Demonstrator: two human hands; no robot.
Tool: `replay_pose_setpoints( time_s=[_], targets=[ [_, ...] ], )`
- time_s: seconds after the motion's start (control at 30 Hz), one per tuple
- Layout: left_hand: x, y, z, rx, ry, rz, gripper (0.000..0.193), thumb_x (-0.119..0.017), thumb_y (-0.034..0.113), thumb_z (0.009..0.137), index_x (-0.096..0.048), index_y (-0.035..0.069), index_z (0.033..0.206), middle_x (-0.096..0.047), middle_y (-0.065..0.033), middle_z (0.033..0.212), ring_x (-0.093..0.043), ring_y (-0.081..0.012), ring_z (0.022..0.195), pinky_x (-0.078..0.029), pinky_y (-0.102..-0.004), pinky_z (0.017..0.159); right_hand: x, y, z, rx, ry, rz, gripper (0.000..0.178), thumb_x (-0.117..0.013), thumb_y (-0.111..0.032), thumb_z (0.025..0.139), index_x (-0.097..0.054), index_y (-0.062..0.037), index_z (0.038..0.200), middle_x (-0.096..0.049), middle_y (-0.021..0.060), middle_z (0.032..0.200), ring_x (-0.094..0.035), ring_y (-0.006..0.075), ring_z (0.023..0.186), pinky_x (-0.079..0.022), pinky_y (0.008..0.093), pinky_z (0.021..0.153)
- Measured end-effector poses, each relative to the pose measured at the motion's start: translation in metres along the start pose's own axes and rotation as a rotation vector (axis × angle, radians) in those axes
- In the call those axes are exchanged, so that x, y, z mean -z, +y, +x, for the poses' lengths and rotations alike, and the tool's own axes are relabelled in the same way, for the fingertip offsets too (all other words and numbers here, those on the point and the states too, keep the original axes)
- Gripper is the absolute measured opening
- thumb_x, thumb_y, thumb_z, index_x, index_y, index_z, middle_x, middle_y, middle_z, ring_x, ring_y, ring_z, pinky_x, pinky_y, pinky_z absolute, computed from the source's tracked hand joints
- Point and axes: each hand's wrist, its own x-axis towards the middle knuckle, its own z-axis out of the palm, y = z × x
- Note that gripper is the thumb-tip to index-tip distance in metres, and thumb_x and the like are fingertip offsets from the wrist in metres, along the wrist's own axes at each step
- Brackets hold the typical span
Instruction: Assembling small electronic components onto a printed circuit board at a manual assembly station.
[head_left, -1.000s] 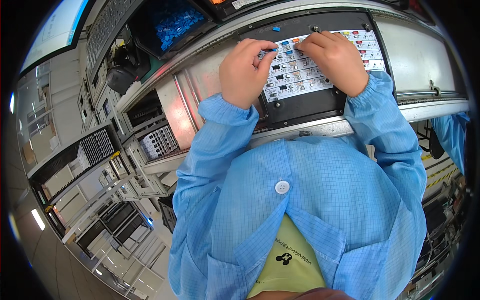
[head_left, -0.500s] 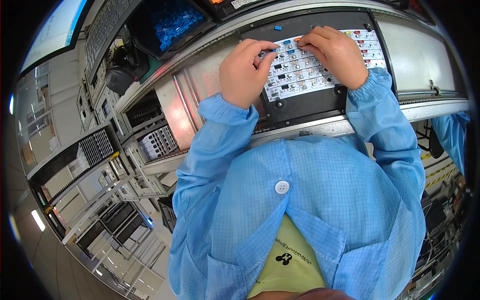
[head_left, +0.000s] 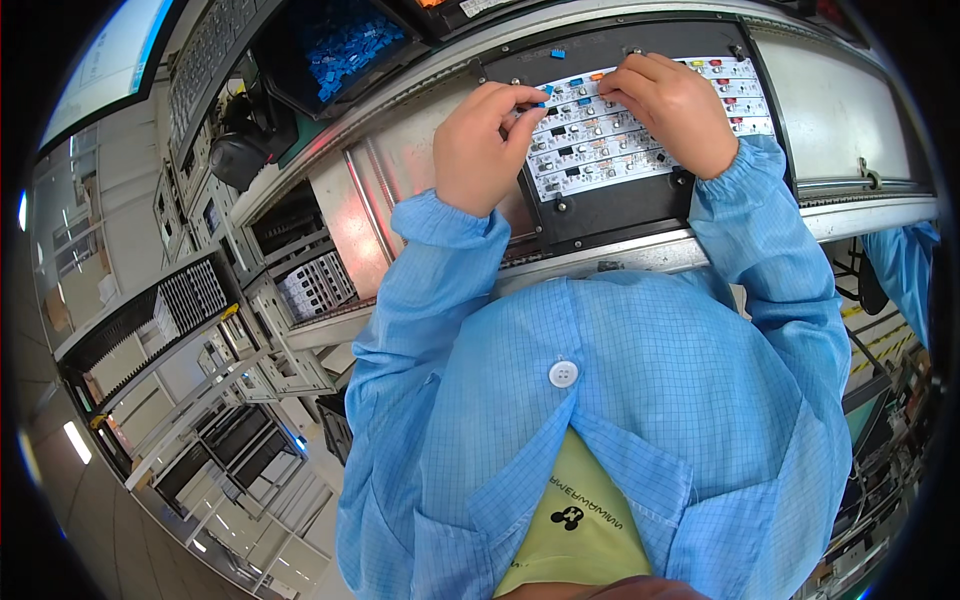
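Your left hand (head_left: 484,144) pinches a blue block (head_left: 547,91), likely light, stiff; hold its sides. Your right hand (head_left: 672,110): grip hidden, can't judge.

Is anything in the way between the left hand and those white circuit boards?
Nothing visible. The left hand is at the left end of the white circuit boards, a small blue piece at its fingertips; the right hand is over them farther right.

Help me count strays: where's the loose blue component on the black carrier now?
In the head view, the loose blue component lies slightly right of top centre, on the black carrier beyond the topmost white circuit board.
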Motion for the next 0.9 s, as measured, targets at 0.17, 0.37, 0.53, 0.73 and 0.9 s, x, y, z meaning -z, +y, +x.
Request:
replay_pose_setpoints(
  time_s=[0.17, 0.37, 0.53, 0.73, 0.9],
  targets=[
    [0.0, -0.002, 0.001, -0.005, -0.031, -0.026, 0.013, -0.078, 0.011, 0.091, -0.078, 0.01, 0.104, -0.069, -0.0034, 0.092, -0.066, -0.0164, 0.07, -0.052, -0.0294, 0.062, 0.009, 0.002, 0.0, 0.027, -0.059, -0.025, 0.013, -0.076, -0.011, 0.089, -0.077, -0.0076, 0.102, -0.073, 0.0054, 0.096, -0.071, 0.0267, 0.087, -0.059, 0.0392, 0.076],
    [0.006, -0.01, -0.004, -0.057, -0.048, -0.03, 0.015, -0.077, 0.012, 0.092, -0.077, 0.012, 0.107, -0.071, -0.0034, 0.096, -0.071, -0.021, 0.08, -0.055, -0.0324, 0.067, 0.033, -0.006, 0.009, -0.01, -0.241, -0.043, 0.02, -0.076, -0.012, 0.091, -0.077, -0.0102, 0.111, -0.074, 0.0072, 0.1, -0.072, 0.0297, 0.093, -0.059, 0.0408, 0.079],
    [0.017, -0.007, -0.01, -0.085, -0.007, 0.116, 0.013, -0.075, 0.013, 0.094, -0.077, 0.014, 0.106, -0.072, -0.0033, 0.1, -0.072, -0.0272, 0.083, -0.056, -0.0355, 0.069, 0.051, 0.016, 0.051, 0.166, -0.048, -0.145, 0.019, -0.075, -0.019, 0.097, -0.072, -0.0101, 0.115, -0.073, 0.0058, 0.102, -0.071, 0.0244, 0.092, -0.057, 0.036, 0.074],
    [0.033, -0.011, -0.024, 0.019, 0.061, 0.072, 0.017, -0.076, 0.011, 0.093, -0.076, 0.011, 0.11, -0.073, -0.007, 0.1, -0.073, -0.0235, 0.08, -0.056, -0.0341, 0.07, 0.06, -0.002, 0.135, 0.17, 0.083, -0.298, 0.003, -0.071, -0.015, 0.084, -0.073, -0.0144, 0.085, -0.071, 0.0037, 0.086, -0.067, 0.0252, 0.094, -0.052, 0.0398, 0.084],
    [0.028, -0.024, -0.031, 0.156, 0.156, -0.08, 0.018, -0.077, 0.008, 0.092, -0.075, 0.008, 0.11, -0.073, -0.0085, 0.099, -0.072, -0.0206, 0.076, -0.056, -0.0343, 0.072, -0.004, 0.023, 0.183, 0.22, 0.108, -0.67, 0.004, -0.069, -0.019, 0.084, -0.072, -0.0163, 0.083, -0.071, 0.0019, 0.086, -0.064, 0.0234, 0.1, -0.046, 0.0405, 0.099]
  ],
)
